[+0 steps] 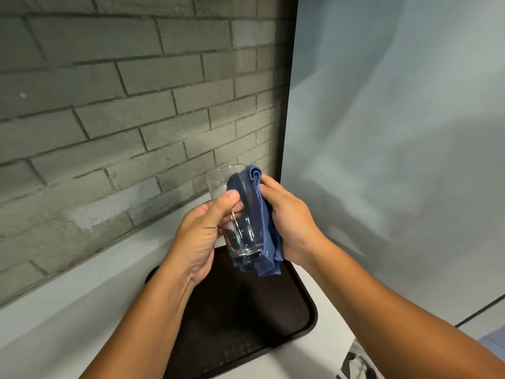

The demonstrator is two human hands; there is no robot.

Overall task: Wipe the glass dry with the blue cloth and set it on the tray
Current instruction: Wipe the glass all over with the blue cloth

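Gripping glass (240, 231) in left fingers (228, 199), right fingers (269, 184) clutching blue cloth (261, 214), above tray (273, 318)

A clear, tall, straight-sided drinking glass (240, 214) is hanging in the air above the tray, tilting with its rim toward eleven o'clock and its thick base toward five o'clock. A folded blue microfibre cloth (262, 222) is pressing against the glass's side at three o'clock, running from rim to base and drooping below it. A dark brown rectangular plastic tray (246, 318) with rounded corners is lying flat at six o'clock under both.
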